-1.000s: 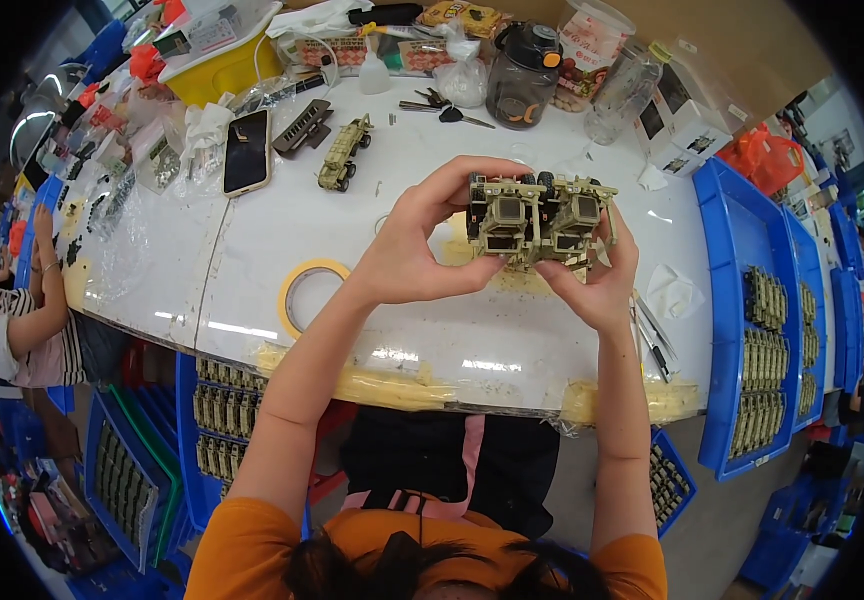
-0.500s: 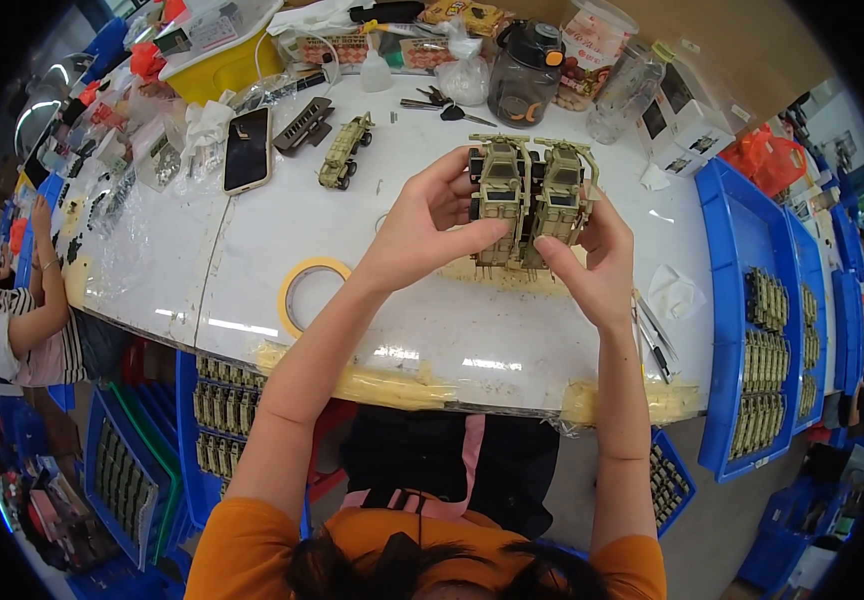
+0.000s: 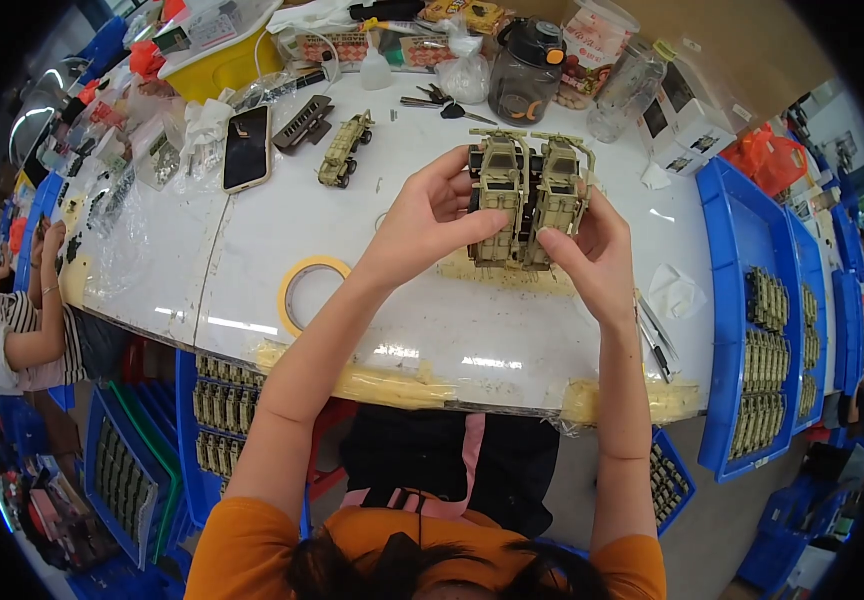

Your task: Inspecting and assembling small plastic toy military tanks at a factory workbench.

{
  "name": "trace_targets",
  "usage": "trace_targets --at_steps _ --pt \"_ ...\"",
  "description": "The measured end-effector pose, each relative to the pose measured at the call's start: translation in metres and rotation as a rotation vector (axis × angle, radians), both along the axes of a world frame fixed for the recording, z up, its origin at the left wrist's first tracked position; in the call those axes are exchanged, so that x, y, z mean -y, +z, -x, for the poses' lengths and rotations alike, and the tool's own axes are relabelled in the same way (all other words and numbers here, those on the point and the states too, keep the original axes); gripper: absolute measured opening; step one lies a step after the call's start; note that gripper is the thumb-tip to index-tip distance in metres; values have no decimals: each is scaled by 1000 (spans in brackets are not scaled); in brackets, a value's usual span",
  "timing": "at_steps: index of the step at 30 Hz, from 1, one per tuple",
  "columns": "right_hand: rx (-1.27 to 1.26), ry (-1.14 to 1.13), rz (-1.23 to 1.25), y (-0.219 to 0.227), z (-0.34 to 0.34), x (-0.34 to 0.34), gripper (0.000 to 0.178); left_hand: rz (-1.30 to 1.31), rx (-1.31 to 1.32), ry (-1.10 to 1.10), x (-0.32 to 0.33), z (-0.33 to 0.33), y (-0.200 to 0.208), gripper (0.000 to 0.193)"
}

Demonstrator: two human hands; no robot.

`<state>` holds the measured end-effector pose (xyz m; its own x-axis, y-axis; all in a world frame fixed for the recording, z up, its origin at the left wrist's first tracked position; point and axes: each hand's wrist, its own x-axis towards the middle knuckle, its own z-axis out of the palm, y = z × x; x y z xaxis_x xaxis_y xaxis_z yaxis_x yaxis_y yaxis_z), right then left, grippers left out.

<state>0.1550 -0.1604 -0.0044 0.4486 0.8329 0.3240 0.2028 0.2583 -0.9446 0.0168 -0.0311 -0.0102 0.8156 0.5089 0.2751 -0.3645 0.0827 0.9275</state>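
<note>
Two tan toy military trucks stand side by side above the white table, noses pointing away from me. My left hand (image 3: pixel 430 215) is closed round the left toy truck (image 3: pixel 498 190), its thumb lying on the rear part. Round the right toy truck (image 3: pixel 559 188) my right hand (image 3: pixel 597 250) is closed, with the thumb near its back end. Black wheels show along the left truck's outer side. Fingers on the far sides and undersides are mostly hidden. Another tan toy truck (image 3: pixel 345 148) rests farther left on the table, next to a dark slotted part (image 3: pixel 304 124).
A yellow tape roll (image 3: pixel 287 290) lies left of my forearms, a phone (image 3: pixel 247 148) beyond it. Tweezers (image 3: pixel 656 340) lie at right. Blue trays (image 3: pixel 709 300) of toy trucks stand at the right edge. A dark bottle (image 3: pixel 527 75) stands behind. Another person (image 3: pixel 27 320) sits far left.
Both trucks tip slightly in my hands, and their rear ends rise a little toward the far side. At far left, the other person's hands and head shift slightly.
</note>
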Motion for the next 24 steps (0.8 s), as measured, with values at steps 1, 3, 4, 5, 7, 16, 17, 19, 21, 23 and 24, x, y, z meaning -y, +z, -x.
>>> trace_targets --at_steps 1,3,4,5,7,16,17,19,21,23,24 --pt "-15 7 -2 1 0 0 32 12 -2 -5 0 0 0 47" --pt "-44 21 -7 2 0 0 32 35 -6 -13 0 1 1 46" --pt "-45 20 -6 3 1 1 32 36 -7 -14 0 0 2 46" --pt "-75 30 -28 5 1 1 32 18 -15 -10 0 0 3 47" --pt "-133 48 -72 9 2 1 33 -19 -30 -2 1 1 4 49" --pt "-38 50 -63 4 -5 4 38 -47 40 -14 1 1 6 51" --pt "-24 51 -76 4 -5 3 39 -58 53 -6 1 1 5 51" --pt "-11 52 -89 3 -5 3 39 -67 66 3 1 1 5 51" --pt "-1 53 -89 4 -5 3 40 -71 97 3 0 0 4 51" --pt "8 54 -90 4 -4 2 40 -75 128 4 -1 0 4 51" --pt "9 54 -89 4 -4 2 40 -75 128 4 0 0 3 51"
